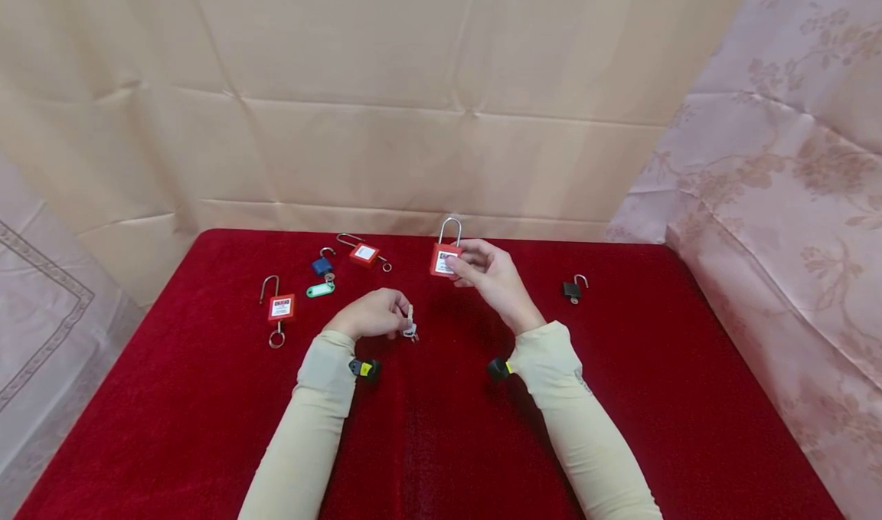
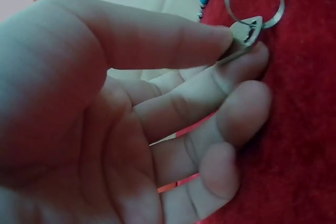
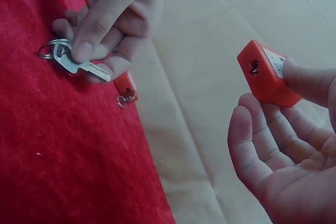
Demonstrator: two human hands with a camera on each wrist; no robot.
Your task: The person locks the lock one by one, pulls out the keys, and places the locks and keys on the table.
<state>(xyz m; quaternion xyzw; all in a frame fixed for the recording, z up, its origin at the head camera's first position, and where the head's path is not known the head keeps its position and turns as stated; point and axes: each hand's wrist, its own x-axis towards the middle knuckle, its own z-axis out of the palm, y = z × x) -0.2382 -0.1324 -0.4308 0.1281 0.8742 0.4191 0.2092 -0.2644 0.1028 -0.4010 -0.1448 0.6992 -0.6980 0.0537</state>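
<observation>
My left hand (image 1: 372, 313) pinches a small silver key (image 3: 95, 71) by its head, between thumb and index finger, low over the red cloth. A metal split ring (image 2: 229, 3) hangs from the key head, and the blade points toward the right hand. Higher up and to the right, my right hand (image 1: 498, 279) grips a red padlock (image 1: 441, 258), thumb on its white label and fingers behind. Its tall silver shackle points up. The keyhole (image 3: 254, 67) in the padlock's base shows in the right wrist view, with no key in it.
Left of the hands, two red padlocks (image 1: 281, 307) with key rings and a blue padlock (image 1: 321, 266) with a green tag (image 1: 320, 289) lie with shackles open. A black padlock (image 1: 571, 289), also open, lies on the right. Beige cloth (image 1: 413, 160) hangs behind the table.
</observation>
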